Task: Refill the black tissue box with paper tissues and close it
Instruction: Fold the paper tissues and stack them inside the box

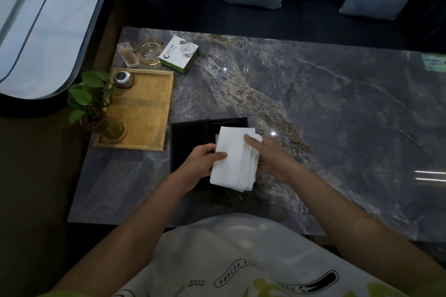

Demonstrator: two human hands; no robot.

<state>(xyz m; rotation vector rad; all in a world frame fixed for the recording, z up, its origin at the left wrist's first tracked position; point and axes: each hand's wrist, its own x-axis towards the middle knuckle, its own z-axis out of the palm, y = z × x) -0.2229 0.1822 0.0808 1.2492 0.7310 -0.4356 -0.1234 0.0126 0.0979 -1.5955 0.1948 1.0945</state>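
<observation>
Both hands square up a stack of white tissues point(235, 158) over the open black tissue box point(190, 135) on the marble table point(337, 108), left hand point(205, 160) pinching its edge, right hand point(268, 157) steadying the far side, apparently to fit it inside.

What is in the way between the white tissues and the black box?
Nothing visible. The tissue stack is held by the left hand and right hand right above the open black tissue box, whose dark inside shows beside the stack.
</observation>
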